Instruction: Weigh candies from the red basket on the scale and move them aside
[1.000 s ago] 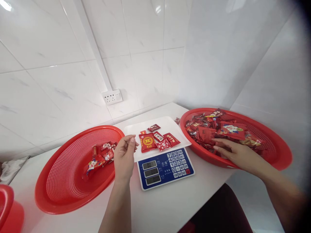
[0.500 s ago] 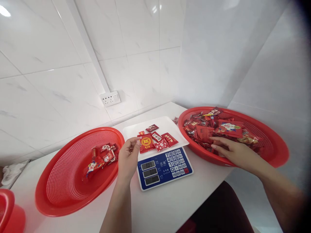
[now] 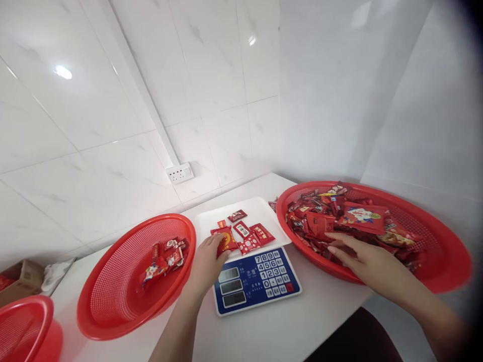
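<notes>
On the digital scale (image 3: 251,275), the gold-circled red snack packet (image 3: 229,241) lies under the fingertips of my left hand (image 3: 208,259), the nearer one; whether gripped, I cannot tell. Right of the scale, my right hand (image 3: 360,259), loosely parted, overhangs the heaped red basket (image 3: 451,261).

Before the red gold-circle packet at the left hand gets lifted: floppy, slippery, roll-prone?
Red gold-circle packet: probably gives when squeezed, since it looks like a puffy film wrapper. It may slide, as the white weighing pan looks smooth. Rolling seems unlikely; it lies broad-side down.
</notes>
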Tool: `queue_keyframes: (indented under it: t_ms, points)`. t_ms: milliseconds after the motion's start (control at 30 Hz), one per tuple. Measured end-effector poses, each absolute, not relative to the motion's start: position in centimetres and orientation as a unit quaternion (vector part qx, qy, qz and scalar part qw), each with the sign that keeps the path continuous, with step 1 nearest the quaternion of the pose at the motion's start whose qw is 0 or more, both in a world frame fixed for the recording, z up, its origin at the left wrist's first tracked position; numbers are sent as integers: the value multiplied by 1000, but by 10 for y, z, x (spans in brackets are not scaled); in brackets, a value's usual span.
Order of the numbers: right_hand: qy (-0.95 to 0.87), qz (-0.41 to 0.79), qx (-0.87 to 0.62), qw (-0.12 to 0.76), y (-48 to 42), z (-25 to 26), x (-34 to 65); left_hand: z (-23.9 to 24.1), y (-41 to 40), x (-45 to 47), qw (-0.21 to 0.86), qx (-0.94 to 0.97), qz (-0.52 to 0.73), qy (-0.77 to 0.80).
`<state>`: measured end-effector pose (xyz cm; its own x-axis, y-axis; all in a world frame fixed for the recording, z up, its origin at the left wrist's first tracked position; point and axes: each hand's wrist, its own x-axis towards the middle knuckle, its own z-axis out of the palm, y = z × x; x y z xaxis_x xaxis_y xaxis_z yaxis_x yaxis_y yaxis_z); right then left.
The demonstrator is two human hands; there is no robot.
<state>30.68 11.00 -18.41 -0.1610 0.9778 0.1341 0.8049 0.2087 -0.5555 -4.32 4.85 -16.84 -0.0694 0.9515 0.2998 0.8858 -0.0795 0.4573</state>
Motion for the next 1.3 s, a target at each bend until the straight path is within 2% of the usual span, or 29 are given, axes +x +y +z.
queue_keyframes:
  t_ms: [500,767,967,1133,1300]
  points:
    - [-764,199,-560,253,106,-180,314,-159,63,-39,32,632,236,737]
    - [-838,149,-468,238,100,-182,316,-168,10,-37,-60,548,307,776]
    - [-889,91,-403,200,103,-191,317,-208,-47,-22,-118,530,361,758]
    - [-890,83,-413,175,103,-191,318,-239,-65,-18,-37,508,354,784]
    - [-873,115,-453,141,100,-193,339,-233,-53,-27,39,390,408,825]
